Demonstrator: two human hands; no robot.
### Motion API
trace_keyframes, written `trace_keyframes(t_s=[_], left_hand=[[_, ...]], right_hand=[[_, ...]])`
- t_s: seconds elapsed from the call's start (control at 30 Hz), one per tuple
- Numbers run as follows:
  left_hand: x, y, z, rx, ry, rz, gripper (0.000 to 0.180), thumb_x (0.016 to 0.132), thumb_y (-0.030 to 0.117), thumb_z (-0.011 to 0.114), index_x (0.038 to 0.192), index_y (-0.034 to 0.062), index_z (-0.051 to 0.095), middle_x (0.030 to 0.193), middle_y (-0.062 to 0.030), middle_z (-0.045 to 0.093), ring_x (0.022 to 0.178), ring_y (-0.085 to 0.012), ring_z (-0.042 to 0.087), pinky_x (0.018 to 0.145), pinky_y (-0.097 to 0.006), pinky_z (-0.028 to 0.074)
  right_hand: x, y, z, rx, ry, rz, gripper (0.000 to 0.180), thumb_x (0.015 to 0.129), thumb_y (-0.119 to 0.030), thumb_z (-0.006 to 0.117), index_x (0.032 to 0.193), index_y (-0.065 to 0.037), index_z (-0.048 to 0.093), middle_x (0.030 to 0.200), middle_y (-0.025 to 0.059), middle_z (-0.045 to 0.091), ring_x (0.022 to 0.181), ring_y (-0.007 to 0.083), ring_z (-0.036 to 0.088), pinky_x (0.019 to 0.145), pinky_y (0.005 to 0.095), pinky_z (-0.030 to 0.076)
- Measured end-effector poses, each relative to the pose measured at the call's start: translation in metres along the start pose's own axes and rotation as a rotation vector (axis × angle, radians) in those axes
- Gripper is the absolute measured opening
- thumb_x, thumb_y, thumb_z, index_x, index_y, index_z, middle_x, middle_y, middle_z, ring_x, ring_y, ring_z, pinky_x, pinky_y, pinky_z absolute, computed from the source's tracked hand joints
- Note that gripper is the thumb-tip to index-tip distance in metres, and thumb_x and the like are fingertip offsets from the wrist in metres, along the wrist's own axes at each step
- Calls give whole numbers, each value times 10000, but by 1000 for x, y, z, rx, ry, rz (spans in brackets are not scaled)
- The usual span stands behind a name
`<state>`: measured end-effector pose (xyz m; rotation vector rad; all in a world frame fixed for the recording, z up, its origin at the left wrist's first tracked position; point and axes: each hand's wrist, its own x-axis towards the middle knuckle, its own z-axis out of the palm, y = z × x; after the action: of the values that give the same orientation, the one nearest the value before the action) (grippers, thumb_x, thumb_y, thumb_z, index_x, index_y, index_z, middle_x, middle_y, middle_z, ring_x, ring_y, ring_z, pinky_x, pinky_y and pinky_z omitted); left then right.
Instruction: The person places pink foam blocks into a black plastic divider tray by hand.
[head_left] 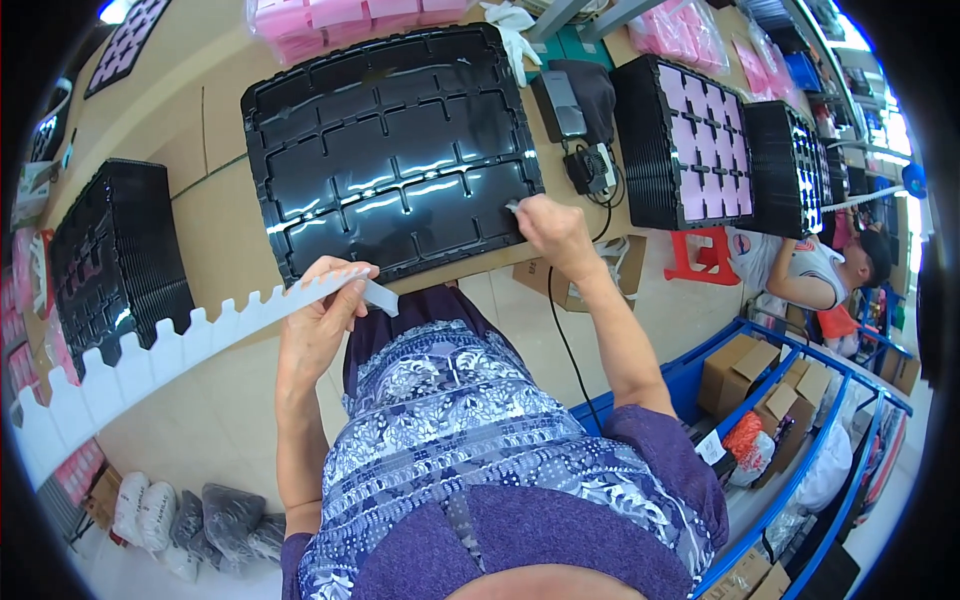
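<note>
My left hand is closed on a long white notched strip. Square teeth line the strip's upper edge, and it reaches far out to the left; a short folded end sticks out past my fingers on the right. In front of me lies a glossy black plastic tray with raised ridges and slots. My right hand is pinched at the tray's near right corner, a small whitish bit showing at its fingertips; what that bit is I cannot make out.
Stacked black trays stand left and right, the right stack holding pink pieces. A dark box-shaped device and a black adapter with a cable sit beside the tray. A blue-framed cart holds cartons. Another person is at right.
</note>
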<state>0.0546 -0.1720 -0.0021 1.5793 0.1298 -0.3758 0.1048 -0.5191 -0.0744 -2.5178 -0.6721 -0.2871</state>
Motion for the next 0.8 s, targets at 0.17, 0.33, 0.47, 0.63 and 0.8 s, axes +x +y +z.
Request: trace_keyframes(t_s=[0.17,0.33,0.47,0.63,0.8], left_hand=[[4,4,4,-27,-25,-15,161,996,61,601,1087,-2,719,907,-12,636,654,-54,578,536,-203,456],[5,7,6,-35,-55,2,160,1000,69,599,1082,1,719,900,-4,624,655,-50,577,543,-203,463],[4,7,6,-37,-40,22,162,1002,77,601,1082,-2,718,906,-5,632,658,-51,580,545,-203,465],[3,4,4,-27,-56,6,162,1003,81,601,1074,-10,715,960,-16,651,660,-53,580,544,-205,466],[1,3,4,-67,-15,18,157,1006,76,594,1074,2,715,966,-16,669,669,-55,580,552,-208,468]], right_hand=[[-4,-1,7,31,130,245,55,868,-40,653,872,-36,599,776,129,652,686,307,659,595,387,525],[17,-11,-23,398,-159,452,72,880,-57,653,850,-13,605,752,132,655,690,313,655,618,396,517],[27,-2,-13,347,-166,342,104,904,-88,673,863,-3,629,755,130,663,646,284,639,585,341,486],[25,6,9,-151,-69,143,120,910,-113,671,871,-30,594,766,110,669,678,287,665,594,363,522],[23,7,12,-190,-46,150,142,909,-144,685,895,-52,578,769,101,660,692,295,670,580,379,532]])
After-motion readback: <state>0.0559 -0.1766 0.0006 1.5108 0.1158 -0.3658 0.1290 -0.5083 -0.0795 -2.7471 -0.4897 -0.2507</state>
